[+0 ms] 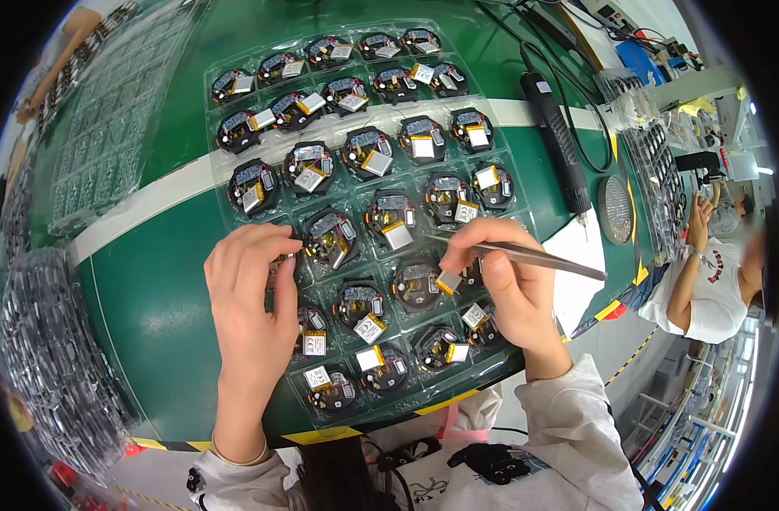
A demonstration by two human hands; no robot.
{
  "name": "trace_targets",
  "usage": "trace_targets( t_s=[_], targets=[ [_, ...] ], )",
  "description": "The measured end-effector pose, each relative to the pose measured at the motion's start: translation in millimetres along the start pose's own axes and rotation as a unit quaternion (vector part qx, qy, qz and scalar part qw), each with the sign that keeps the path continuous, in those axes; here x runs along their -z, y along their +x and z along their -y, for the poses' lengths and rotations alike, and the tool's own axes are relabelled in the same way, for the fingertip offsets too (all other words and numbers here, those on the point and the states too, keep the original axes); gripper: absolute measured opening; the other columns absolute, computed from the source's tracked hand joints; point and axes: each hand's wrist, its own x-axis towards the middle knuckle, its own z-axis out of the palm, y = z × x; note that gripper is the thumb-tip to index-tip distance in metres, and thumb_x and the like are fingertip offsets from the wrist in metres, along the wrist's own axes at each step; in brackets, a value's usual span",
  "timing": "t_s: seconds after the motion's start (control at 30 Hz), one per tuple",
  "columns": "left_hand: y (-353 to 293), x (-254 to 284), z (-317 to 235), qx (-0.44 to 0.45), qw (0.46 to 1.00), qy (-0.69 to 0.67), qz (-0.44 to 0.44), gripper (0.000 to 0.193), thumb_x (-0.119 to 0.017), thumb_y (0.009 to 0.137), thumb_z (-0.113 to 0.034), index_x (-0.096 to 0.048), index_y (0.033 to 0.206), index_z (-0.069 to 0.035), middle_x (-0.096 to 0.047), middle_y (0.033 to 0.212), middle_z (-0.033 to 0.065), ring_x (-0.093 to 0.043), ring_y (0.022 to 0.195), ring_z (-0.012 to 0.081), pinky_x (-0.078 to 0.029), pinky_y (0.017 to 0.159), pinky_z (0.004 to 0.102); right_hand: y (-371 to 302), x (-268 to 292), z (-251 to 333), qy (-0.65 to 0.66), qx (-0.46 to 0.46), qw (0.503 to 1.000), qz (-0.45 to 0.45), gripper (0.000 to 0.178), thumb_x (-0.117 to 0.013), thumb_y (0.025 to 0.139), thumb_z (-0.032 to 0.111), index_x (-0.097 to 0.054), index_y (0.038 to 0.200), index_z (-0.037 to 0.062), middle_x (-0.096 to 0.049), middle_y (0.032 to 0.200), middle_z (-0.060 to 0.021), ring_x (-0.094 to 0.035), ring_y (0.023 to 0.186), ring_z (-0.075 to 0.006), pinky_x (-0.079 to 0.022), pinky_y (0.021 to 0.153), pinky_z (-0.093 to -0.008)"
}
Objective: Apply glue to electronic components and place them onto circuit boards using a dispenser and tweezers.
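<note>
My right hand (519, 285) grips a pair of metal tweezers (547, 258), their tips pointing left over the middle of a clear plastic tray (317, 201). The tray holds rows of round black circuit units, many with a small silver battery attached by yellow tape. Close to the tweezer tips is one unit (389, 213) with its silver battery (397, 236) at the lower edge. My left hand (251, 285) hovers over or rests on the tray's left side, thumb and curved fingers apart around a partly hidden unit (276, 271). Whether it touches that unit, I cannot tell.
Stacked clear trays (57, 358) stand at the left. A black electric screwdriver (556, 140) with a cable lies right of the tray, near white paper (581, 272) and a round metal-mesh dish (615, 210). Another person (709, 285) sits at the far right.
</note>
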Motion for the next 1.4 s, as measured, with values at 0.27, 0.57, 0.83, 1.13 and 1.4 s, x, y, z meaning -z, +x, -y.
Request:
trace_targets(
  t_s=[0.27,0.57,0.83,1.13,1.4],
  targets=[
    [6,17,9,0.016,0.999,0.002,-0.052,0.02,-0.054,0.08,0.014,-0.059,0.094,0.0,-0.064,0.097,0.0136,-0.062,0.087,0.0297,-0.049,0.078,0.0353,-2,-6,-4,0.054,0.002,0.995,-0.083,0.02,-0.051,0.097,0.015,-0.057,0.101,-0.0038,-0.059,0.099,-0.01,-0.058,0.081,-0.0129,-0.046,0.073,-0.0254],
    [4,23,16,0.065,0.997,-0.036,0.012,0.017,-0.061,0.079,0.009,-0.06,0.093,-0.001,-0.065,0.096,0.0118,-0.062,0.088,0.0283,-0.05,0.076,0.036,-3,-11,-5,-0.044,-0.032,0.995,-0.078,0.01,-0.061,0.089,0.006,-0.063,0.096,-0.001,-0.061,0.085,-0.0055,-0.056,0.069,-0.0085,-0.043,0.062,-0.0222],
    [4,23,14,0.054,0.998,0.006,0.028,0.016,-0.06,0.078,0.008,-0.06,0.092,0.0,-0.065,0.096,0.0121,-0.061,0.091,0.0298,-0.049,0.079,0.0375,-3,-11,-4,-0.057,-0.046,0.995,-0.07,0.011,-0.061,0.089,0.006,-0.063,0.097,-0.0014,-0.061,0.086,-0.0059,-0.057,0.072,-0.0095,-0.044,0.065,-0.0228],
    [5,25,11,0.02,0.998,0.031,0.058,0.019,-0.065,0.078,0.0,-0.061,0.096,0.001,-0.064,0.097,0.0129,-0.058,0.095,0.0315,-0.047,0.082,0.0387,1,0,-6,-0.116,0.012,0.99,-0.08,0.013,-0.061,0.087,0.005,-0.064,0.1,0.0004,-0.064,0.093,-0.0068,-0.059,0.081,-0.0138,-0.046,0.073,-0.0261],
    [5,22,8,0.047,0.997,0.013,0.052,0.023,-0.066,0.078,-0.001,-0.06,0.099,0.001,-0.062,0.101,0.0147,-0.057,0.097,0.0329,-0.046,0.084,0.0397,3,41,-14,-0.312,-0.037,0.893,-0.321,0.021,-0.049,0.097,0.008,-0.058,0.115,0.002,-0.063,0.105,-0.0108,-0.06,0.097,-0.0178,-0.047,0.085,-0.0296]
  ],
)
